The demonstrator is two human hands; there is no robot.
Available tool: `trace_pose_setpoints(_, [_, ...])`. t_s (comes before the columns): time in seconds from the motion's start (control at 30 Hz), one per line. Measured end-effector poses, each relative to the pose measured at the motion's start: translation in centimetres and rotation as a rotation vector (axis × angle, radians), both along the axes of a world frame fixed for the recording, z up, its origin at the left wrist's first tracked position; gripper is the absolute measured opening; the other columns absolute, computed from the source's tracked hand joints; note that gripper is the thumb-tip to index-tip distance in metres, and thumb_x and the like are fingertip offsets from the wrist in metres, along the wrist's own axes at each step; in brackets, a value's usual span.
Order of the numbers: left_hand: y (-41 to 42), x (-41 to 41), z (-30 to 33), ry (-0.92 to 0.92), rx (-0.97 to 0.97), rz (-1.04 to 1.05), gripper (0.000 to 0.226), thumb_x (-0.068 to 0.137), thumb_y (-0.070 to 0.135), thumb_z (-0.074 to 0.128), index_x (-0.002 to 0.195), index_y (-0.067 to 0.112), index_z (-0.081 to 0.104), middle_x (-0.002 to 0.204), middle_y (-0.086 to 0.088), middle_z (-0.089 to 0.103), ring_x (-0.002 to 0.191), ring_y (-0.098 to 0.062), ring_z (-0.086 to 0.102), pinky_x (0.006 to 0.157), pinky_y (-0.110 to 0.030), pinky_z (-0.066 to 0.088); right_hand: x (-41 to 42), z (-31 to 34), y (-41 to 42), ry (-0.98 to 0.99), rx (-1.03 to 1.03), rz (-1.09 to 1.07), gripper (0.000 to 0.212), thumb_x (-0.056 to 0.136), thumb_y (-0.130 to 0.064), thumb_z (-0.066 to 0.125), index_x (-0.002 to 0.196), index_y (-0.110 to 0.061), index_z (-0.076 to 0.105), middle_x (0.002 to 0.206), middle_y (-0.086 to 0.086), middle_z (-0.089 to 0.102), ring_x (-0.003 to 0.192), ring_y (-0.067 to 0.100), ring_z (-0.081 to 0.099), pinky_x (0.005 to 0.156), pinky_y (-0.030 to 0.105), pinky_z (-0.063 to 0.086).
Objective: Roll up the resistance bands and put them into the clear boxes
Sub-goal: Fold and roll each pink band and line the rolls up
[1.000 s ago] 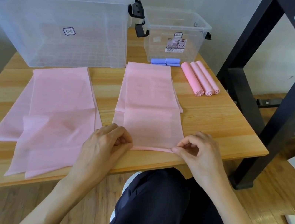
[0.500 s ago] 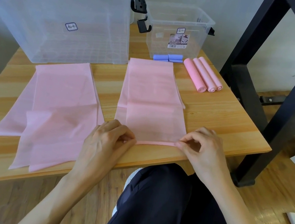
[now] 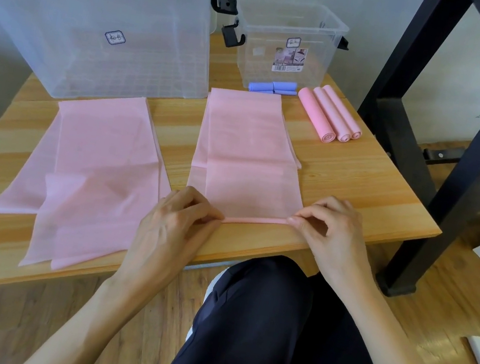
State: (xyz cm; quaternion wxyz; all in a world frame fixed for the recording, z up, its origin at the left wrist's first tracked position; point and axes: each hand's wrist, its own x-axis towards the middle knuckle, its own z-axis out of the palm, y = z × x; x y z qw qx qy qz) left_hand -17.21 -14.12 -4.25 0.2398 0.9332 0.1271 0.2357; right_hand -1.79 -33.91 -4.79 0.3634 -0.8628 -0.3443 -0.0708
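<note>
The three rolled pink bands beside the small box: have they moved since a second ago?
No. The three rolled pink bands lie in the same spot beside the small clear box; only the camera shifted.

Left hand [image 3: 176,225] lay palm-down, fingers curled, fingertips pinching the left end of a thin roll. Right hand [image 3: 331,229] was arched, thumb and fingertips pinching the right end. Both forearms reached forward, bare.

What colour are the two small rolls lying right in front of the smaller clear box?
Light blue-purple rolls, clearest in the head view.
</note>
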Motion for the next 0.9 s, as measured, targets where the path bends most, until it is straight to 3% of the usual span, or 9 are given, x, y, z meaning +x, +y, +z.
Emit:
trace_pose_setpoints(0.13, [-0.1, 0.7, -0.1, 0.012, -0.006, 0.043, 0.010, 0.095, 0.024, 0.062, 0.096, 0.027, 0.071, 0.092, 0.014, 0.057, 0.086, -0.012, 0.057, 0.069, -0.032, 0.050, -0.4, -0.2, 0.4, 0.006, 0.015, -0.025, 0.013, 0.082, -0.030, 0.075, 0.079, -0.019, 0.067, 0.083, -0.010, 0.057, 0.087, 0.012, 0.046, 0.084, 0.032, 0.032])
trace_pose_setpoints(0.3, [-0.3, 1.4, 0.0, 0.004, 0.016, 0.089, 0.007, 0.094, 0.021, 0.059, 0.097, 0.027, 0.062, 0.087, 0.012, 0.056, 0.082, -0.014, 0.056, 0.064, -0.027, 0.044, -0.3, -0.5, 0.0, 0.038, 0.066, -0.015, 0.020, 0.078, -0.035, 0.076, 0.080, -0.016, 0.074, 0.084, -0.004, 0.060, 0.087, 0.017, 0.050, 0.083, 0.031, 0.034])
trace_pose_setpoints(0.43, [-0.3, 1.1, -0.4, -0.038, 0.070, 0.054, 0.015, 0.091, 0.009, 0.063, 0.093, 0.022, 0.068, 0.092, 0.010, 0.055, 0.086, -0.015, 0.053, 0.069, -0.031, 0.045, 0.0, -0.2, -0.1, 0.063, 0.067, 0.008, 0.027, 0.078, -0.040, 0.071, 0.084, -0.015, 0.077, 0.086, -0.004, 0.060, 0.090, 0.016, 0.048, 0.085, 0.034, 0.039])
trace_pose_setpoints(0.5, [-0.4, 1.1, -0.5, -0.042, 0.071, 0.048, 0.019, 0.090, 0.005, 0.061, 0.092, 0.021, 0.071, 0.093, 0.009, 0.057, 0.086, -0.017, 0.054, 0.068, -0.034, 0.048, 0.2, -0.2, 0.3, 0.053, 0.056, 0.002, 0.023, 0.084, -0.033, 0.070, 0.085, -0.011, 0.075, 0.087, -0.002, 0.059, 0.092, 0.016, 0.047, 0.085, 0.035, 0.039])
trace_pose_setpoints(0.6, [-0.6, 1.1, -0.4, -0.028, 0.064, 0.042, 0.018, 0.091, 0.009, 0.059, 0.093, 0.023, 0.071, 0.094, 0.011, 0.058, 0.086, -0.014, 0.055, 0.071, -0.034, 0.049, 0.2, -0.2, 0.6, 0.023, 0.041, -0.012, 0.017, 0.086, -0.028, 0.071, 0.083, -0.012, 0.070, 0.086, -0.005, 0.057, 0.091, 0.016, 0.045, 0.084, 0.035, 0.039])
trace_pose_setpoints(0.73, [-0.5, 1.1, -0.1, -0.021, 0.074, 0.035, 0.008, 0.091, 0.018, 0.065, 0.092, 0.022, 0.072, 0.093, 0.011, 0.059, 0.085, -0.015, 0.057, 0.076, -0.036, 0.050, -0.3, -0.5, 0.4, 0.023, 0.089, -0.019, 0.029, 0.081, -0.041, 0.064, 0.080, -0.012, 0.069, 0.084, -0.004, 0.058, 0.087, 0.016, 0.046, 0.080, 0.035, 0.041])
trace_pose_setpoints(0.9, [-0.1, 1.6, 0.0, 0.003, 0.074, 0.076, 0.010, 0.093, 0.021, 0.064, 0.093, 0.020, 0.074, 0.092, 0.006, 0.058, 0.089, -0.018, 0.056, 0.073, -0.031, 0.046, 0.1, -0.6, 0.1, 0.050, 0.086, 0.001, 0.022, 0.080, -0.036, 0.073, 0.081, -0.013, 0.073, 0.086, -0.003, 0.058, 0.090, 0.015, 0.048, 0.082, 0.035, 0.043])
